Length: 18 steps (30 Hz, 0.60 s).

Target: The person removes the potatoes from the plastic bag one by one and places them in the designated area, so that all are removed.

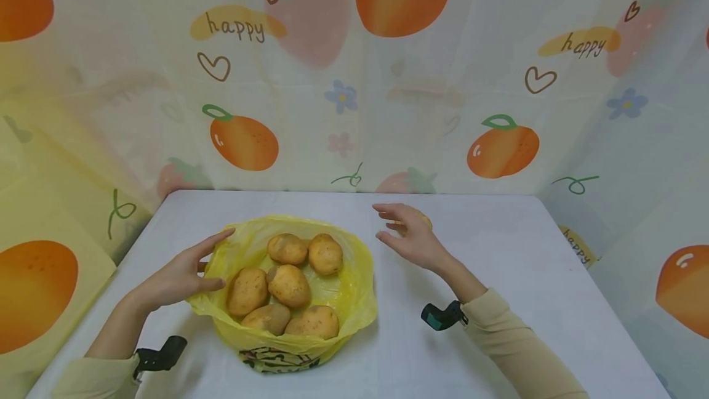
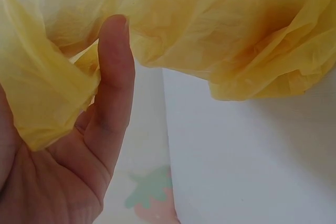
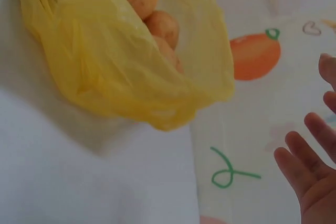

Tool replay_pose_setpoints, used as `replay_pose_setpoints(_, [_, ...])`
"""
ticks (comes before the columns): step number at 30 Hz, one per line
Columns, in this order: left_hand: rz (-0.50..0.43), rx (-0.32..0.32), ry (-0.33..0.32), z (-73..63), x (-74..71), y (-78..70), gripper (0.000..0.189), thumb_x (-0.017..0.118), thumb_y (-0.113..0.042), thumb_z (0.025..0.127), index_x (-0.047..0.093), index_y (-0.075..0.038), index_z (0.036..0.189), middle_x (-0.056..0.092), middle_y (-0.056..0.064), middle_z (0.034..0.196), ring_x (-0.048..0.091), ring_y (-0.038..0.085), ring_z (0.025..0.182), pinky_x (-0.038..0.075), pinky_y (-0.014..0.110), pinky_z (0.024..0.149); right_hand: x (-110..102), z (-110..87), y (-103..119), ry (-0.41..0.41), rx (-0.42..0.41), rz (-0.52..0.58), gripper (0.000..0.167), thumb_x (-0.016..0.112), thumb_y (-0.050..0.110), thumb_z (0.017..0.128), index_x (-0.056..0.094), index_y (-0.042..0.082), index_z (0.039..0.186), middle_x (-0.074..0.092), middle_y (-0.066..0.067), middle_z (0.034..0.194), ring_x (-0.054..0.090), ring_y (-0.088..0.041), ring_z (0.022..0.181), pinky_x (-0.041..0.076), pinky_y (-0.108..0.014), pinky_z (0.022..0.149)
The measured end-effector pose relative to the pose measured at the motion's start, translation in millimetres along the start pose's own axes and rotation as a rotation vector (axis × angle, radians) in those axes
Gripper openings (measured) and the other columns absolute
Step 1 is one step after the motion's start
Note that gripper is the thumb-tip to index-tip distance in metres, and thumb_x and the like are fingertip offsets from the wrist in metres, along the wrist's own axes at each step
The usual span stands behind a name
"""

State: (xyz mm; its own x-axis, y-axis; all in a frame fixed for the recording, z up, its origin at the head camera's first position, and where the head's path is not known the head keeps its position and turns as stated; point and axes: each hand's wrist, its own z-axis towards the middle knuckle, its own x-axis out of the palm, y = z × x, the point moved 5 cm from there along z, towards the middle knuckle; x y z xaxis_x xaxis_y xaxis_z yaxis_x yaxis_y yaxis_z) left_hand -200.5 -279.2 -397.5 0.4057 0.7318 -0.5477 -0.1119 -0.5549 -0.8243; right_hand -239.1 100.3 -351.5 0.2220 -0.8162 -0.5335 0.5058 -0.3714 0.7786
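A yellow plastic bag (image 1: 357, 263) stands wide open on the white table, with several potatoes (image 1: 289, 286) inside. My left hand (image 1: 177, 273) is at the bag's left rim, thumb and index finger spread apart. In the left wrist view a fold of the bag (image 2: 58, 93) hangs between my thumb (image 2: 114, 61) and the palm side. Right of the bag, my right hand (image 1: 412, 239) is held apart from it with fingers extended. Something yellowish-brown (image 1: 425, 219) shows behind that hand, mostly hidden. In the right wrist view the fingers (image 3: 310, 166) are spread, and nothing shows between them.
The white table (image 1: 487, 233) carries the bag and reaches back to a hanging fruit-print cloth (image 1: 343, 140), which also covers both sides. Dark printing marks the front of the bag. A black wrist camera (image 1: 443, 316) is strapped to each forearm.
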Motion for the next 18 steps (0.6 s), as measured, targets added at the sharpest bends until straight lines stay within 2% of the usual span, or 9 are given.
replay_pose_setpoints(4, [0.002,-0.005,0.0,-0.3,0.1,0.0,0.088,0.069,-0.009,0.08,0.015,-0.023,0.149,0.009,0.018,0.152,0.048,0.05,0.112,0.053,0.029,0.068,14,-0.3,-9,0.063,-0.014,0.011,0.049,0.065,0.008,0.085,0.048,0.008,0.131,0.05,-0.009,0.13,0.052,-0.028,0.116,0.046,-0.038,0.092])
replay_pose_setpoints(7, [0.009,-0.002,-0.004,0.4,0.1,0.3,0.088,0.069,-0.008,0.08,0.016,-0.022,0.149,0.01,0.018,0.152,0.049,0.049,0.111,0.053,0.029,0.068,24,-2.3,-7,0.129,-0.029,0.035,0.049,0.065,0.011,0.085,0.048,0.011,0.131,0.05,-0.006,0.13,0.052,-0.026,0.117,0.046,-0.035,0.092])
replay_pose_setpoints(14, [0.01,0.008,-0.004,1.5,0.8,-0.1,0.089,0.069,-0.006,0.079,0.016,-0.022,0.148,0.01,0.02,0.152,0.051,0.046,0.109,0.053,0.029,0.068,40,-9.3,31,0.282,-0.037,0.116,0.046,0.062,0.002,0.086,0.047,0.0,0.129,0.048,-0.017,0.129,0.049,-0.035,0.118,0.044,-0.044,0.094])
replay_pose_setpoints(18, [0.011,0.007,-0.004,1.2,0.8,-0.4,0.089,0.069,-0.006,0.079,0.016,-0.023,0.148,0.01,0.02,0.152,0.05,0.048,0.11,0.052,0.029,0.068,55,-10.0,19,0.329,-0.041,0.114,0.047,0.062,0.003,0.086,0.047,0.005,0.13,0.049,-0.012,0.129,0.05,-0.032,0.118,0.044,-0.043,0.094])
